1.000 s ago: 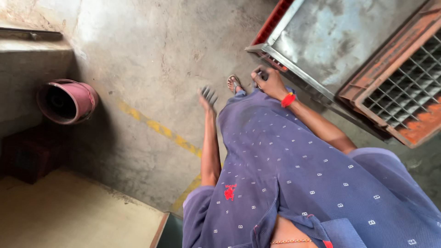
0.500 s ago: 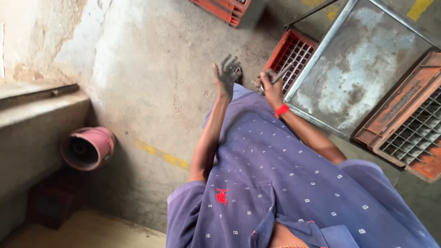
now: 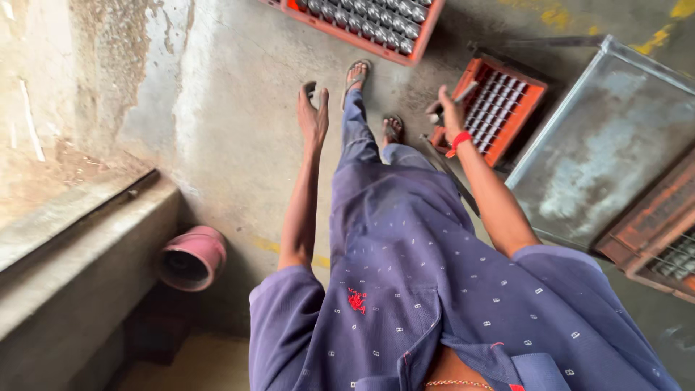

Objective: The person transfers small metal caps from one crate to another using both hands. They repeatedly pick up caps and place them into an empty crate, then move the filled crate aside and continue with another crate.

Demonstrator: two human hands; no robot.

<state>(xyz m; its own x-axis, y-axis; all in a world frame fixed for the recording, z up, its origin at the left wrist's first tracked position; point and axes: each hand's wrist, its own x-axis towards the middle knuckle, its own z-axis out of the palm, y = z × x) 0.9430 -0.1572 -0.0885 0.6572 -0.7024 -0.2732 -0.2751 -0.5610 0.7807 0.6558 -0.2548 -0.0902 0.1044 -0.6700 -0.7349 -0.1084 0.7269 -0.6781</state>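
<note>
left hand (image 3: 313, 116) hangs spread and empty over the grey concrete floor (image 3: 239, 108); right hand (image 3: 450, 114) grips a thin grey rod (image 3: 463, 93) beside the small orange grid crate (image 3: 499, 108).

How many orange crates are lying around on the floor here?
3: one crate of metal cylinders at top, a small crate beside the right hand, one crate at right edge. More may lie outside the view.

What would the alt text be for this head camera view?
A person in blue dotted clothing walks on a concrete floor, left hand open and empty, right hand gripping a thin metal rod beside a small orange grid crate.
</note>
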